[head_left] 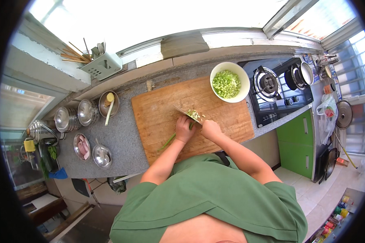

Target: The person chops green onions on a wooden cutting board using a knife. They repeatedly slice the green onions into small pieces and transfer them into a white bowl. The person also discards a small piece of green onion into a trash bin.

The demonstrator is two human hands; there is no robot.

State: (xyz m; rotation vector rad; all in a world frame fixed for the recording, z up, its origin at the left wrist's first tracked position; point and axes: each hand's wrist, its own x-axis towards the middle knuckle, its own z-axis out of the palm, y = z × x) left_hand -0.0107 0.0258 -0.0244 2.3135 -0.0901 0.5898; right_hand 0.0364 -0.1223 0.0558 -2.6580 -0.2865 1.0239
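On the large wooden cutting board (158, 105), my right hand (211, 130) is closed round the handle of a kitchen knife (185, 113). Its blade points up and to the left, edge toward the board. Close against the blade, my left hand (184, 128) presses down with bent fingers on thin green stalks (168, 141), whose ends stick out toward the lower left. Small chopped green pieces (194, 114) lie just beyond the blade. A white bowl (244, 95) filled with chopped pale green pieces (226, 84) stands on the board's far right corner.
Right of the board is a black gas stove (267, 109) with a pot (305, 73). Metal bowls stand to the left, one with pinkish meat (82, 146), another with ginger and a white stalk (108, 113). A utensil holder (103, 67) sits near the window.
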